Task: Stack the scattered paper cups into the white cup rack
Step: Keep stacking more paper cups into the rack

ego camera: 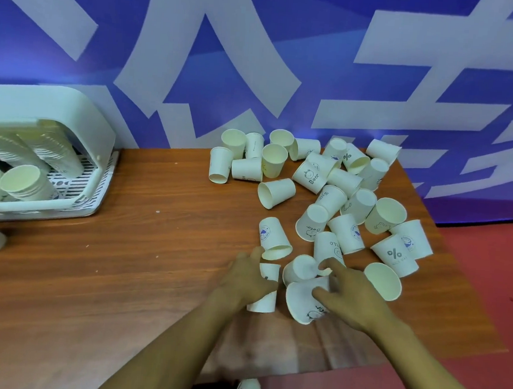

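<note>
Left hand (247,280) gripped a short nested stack of white paper cups (265,292) lying on the brown wood-grain surface (142,247); right hand (350,295) had fingers curled round a tipped white paper cup with a printed bear (303,304). Roughly two dozen scattered white paper cups (325,193) were left loose, right of centre. The white plastic cup rack (39,155), far left, already held several long stacks, so I judged the task perhaps half done.

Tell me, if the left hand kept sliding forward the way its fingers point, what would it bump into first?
Probably the cup with the blue round logo lying just ahead; the left hand already has its fingertips at that cup's open rim, though depth is hard to judge.
</note>
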The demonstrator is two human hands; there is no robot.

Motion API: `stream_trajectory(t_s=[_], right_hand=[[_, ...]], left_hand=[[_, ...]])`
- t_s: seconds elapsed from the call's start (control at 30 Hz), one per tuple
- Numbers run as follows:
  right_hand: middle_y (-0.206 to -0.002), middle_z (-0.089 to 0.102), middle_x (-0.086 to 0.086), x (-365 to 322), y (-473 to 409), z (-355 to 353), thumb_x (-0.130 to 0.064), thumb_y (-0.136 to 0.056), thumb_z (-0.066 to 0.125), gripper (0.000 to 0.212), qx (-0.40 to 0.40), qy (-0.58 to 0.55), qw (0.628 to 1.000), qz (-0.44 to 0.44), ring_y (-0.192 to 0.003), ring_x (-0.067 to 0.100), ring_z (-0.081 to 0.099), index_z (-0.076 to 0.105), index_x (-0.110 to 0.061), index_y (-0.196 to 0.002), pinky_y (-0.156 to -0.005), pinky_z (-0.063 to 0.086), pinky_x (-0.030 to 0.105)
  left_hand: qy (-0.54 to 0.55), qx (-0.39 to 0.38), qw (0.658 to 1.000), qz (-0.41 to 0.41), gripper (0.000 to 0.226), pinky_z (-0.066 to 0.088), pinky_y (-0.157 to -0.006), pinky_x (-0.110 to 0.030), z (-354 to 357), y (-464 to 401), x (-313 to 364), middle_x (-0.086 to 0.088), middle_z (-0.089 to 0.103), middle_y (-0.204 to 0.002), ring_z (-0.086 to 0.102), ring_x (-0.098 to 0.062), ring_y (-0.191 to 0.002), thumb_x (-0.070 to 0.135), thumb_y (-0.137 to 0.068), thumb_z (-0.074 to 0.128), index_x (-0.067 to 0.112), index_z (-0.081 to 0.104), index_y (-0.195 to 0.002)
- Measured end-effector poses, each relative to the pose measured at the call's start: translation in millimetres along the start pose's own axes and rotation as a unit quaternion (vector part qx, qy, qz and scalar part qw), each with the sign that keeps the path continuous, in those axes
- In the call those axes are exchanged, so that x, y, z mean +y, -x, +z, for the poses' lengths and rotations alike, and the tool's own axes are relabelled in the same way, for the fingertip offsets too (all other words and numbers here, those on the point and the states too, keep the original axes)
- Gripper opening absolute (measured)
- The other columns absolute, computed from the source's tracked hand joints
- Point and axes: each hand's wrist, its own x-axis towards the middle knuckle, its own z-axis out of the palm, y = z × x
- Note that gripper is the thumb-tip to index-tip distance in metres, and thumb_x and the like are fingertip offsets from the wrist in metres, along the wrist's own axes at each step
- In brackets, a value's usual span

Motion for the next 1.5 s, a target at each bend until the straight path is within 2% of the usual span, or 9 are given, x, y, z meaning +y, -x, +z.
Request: stream_trajectory(t_s=[0.13, 0.2, 0.3, 0.47, 0.6, 0.73, 1.03, 1.3, 1.5], right_hand=[[-0.084, 0.064, 0.003, -24, -8, -22, -0.036, -0.088, 0.055, 0.017, 0.033, -0.103, 0.994, 0.017, -0.079, 0.012, 0.058, 0.061, -0.021, -0.094, -0.069, 0.045, 0.030], [-0.088, 0.065, 0.004, -37, -17, -26, -0.044, -0.090, 0.051, 0.030, 0.044, -0.174, 0.983, 0.022, -0.083, 0.019, 0.060, 0.063, -0.016, -0.091, -0.076, 0.046, 0.037], [-0.082, 0.065, 0.003, -61, -28, -27, -0.054, -0.088, 0.052, 0.040, 0.058, -0.220, 0.973, 0.034, -0.076, 0.020, 0.060, 0.063, -0.016, -0.091, -0.071, 0.046, 0.033], [-0.093, 0.063, 0.008, -110, -39, -10, -0.041, -0.088, 0.062, 0.037, -0.001, -0.324, 0.945, 0.040, -0.067, 0.017, 0.065, 0.054, -0.014, -0.112, -0.061, 0.053, 0.029], [-0.110, 0.055, 0.005, -148, -43, 16, -0.026, -0.085, 0.065, 0.052, -0.028, -0.318, 0.948, 0.012, -0.093, 0.019, 0.064, 0.039, -0.032, -0.129, -0.083, 0.057, 0.038], [-0.121, 0.053, 0.002, -197, -42, 34, -0.022, -0.087, 0.059, 0.058, -0.054, -0.338, 0.940, -0.002, -0.104, 0.019, 0.061, 0.034, -0.036, -0.136, -0.086, 0.056, 0.040], [-0.125, 0.057, 0.000, -341, -44, 95, -0.037, -0.085, 0.058, 0.056, -0.046, -0.327, 0.943, -0.042, -0.095, 0.012, 0.061, 0.037, -0.036, -0.138, -0.080, 0.050, 0.031], [-0.122, 0.059, 0.002, -410, -42, 146, -0.010, -0.080, 0.069, 0.095, -0.038, -0.344, 0.935, -0.075, -0.097, 0.011, 0.064, 0.008, -0.041, -0.146, -0.082, 0.054, 0.031], [-0.117, 0.055, -0.007, -428, -58, 143, -0.021, -0.068, 0.083, 0.088, -0.043, -0.287, 0.952, -0.092, -0.102, 0.014, 0.060, 0.029, -0.038, -0.135, -0.084, 0.057, 0.038]], left_hand=[[-0.004, 0.022, 1.000, 0.010, 0.074, 0.044, -0.084, -0.034, -30, 9, 1, -0.007, 0.048, -0.119, 0.048, -0.026, -0.111, 0.028, -0.074, 0.070, 0.025, 0.033, -0.138], [-0.016, 0.045, 0.999, 0.012, 0.080, 0.042, -0.091, -0.035, -48, 15, -1, -0.008, 0.044, -0.124, 0.043, -0.031, -0.119, 0.028, -0.073, 0.071, 0.029, 0.030, -0.141], [-0.005, 0.070, 0.997, 0.018, 0.083, 0.045, -0.089, -0.034, -76, 30, -11, -0.003, 0.034, -0.118, 0.042, -0.030, -0.116, 0.023, -0.070, 0.071, 0.034, 0.029, -0.141], [0.003, 0.119, 0.993, 0.004, 0.092, 0.042, -0.100, -0.030, -124, 56, -50, -0.002, 0.018, -0.128, 0.038, -0.026, -0.125, 0.019, -0.068, 0.073, 0.026, 0.024, -0.146], [-0.011, 0.141, 0.990, -0.010, 0.082, 0.046, -0.096, -0.035, -155, 71, -85, 0.000, 0.019, -0.121, 0.041, -0.026, -0.119, 0.025, -0.066, 0.077, 0.018, 0.035, -0.136], [-0.040, 0.153, 0.987, 0.007, 0.078, 0.045, -0.092, -0.035, -193, 85, -113, 0.001, 0.035, -0.123, 0.042, -0.024, -0.118, 0.032, -0.066, 0.078, 0.026, 0.038, -0.132], [-0.023, 0.222, 0.974, 0.029, 0.080, 0.039, -0.097, -0.034, -308, 132, -199, -0.005, 0.036, -0.130, 0.039, -0.027, -0.124, 0.029, -0.073, 0.070, 0.030, 0.030, -0.142], [0.024, 0.226, 0.974, 0.008, 0.077, 0.036, -0.105, -0.040, -347, 152, -257, -0.005, 0.031, -0.133, 0.033, -0.030, -0.130, 0.031, -0.077, 0.064, 0.031, 0.027, -0.144], [0.050, 0.223, 0.974, -0.004, 0.074, 0.035, -0.101, -0.037, -353, 148, -269, -0.004, 0.030, -0.135, 0.033, -0.028, -0.130, 0.033, -0.080, 0.061, 0.031, 0.025, -0.145]])
